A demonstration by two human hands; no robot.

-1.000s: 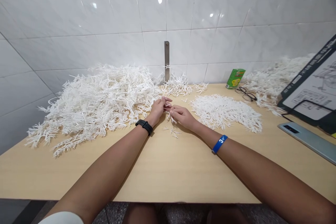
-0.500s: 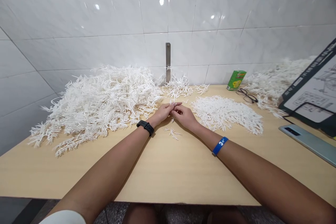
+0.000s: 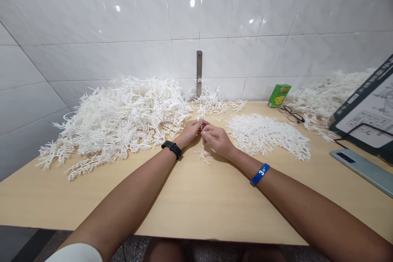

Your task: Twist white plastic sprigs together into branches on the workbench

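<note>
My left hand point(image 3: 192, 131) is closed in a pinch at the middle of the table, with a bit of a white branched plastic piece point(image 3: 202, 119) showing at its fingertips. Close against it on the right, my right hand point(image 3: 217, 140) has its fingers curled; what they hold, if anything, is hidden. Just below the hands lie a few small white sprigs point(image 3: 203, 156). A tall heap of white branched plastic pieces point(image 3: 129, 114) is left of my left hand. To the right of my right hand spreads a flat pile of short white bits point(image 3: 267, 135).
A metal strip point(image 3: 199, 71) stands against the tiled wall, with a smaller white tangle point(image 3: 211, 101) around its foot. At right are a green box point(image 3: 278, 95), glasses point(image 3: 291, 114), another white heap point(image 3: 330, 94), a dark printed board point(image 3: 368, 110) and a phone point(image 3: 362, 172).
My right hand has drawn slightly down and away from the left fingertips, its fingers curling more. The left hand keeps its pinch in nearly the same place. The view has shifted slightly.
</note>
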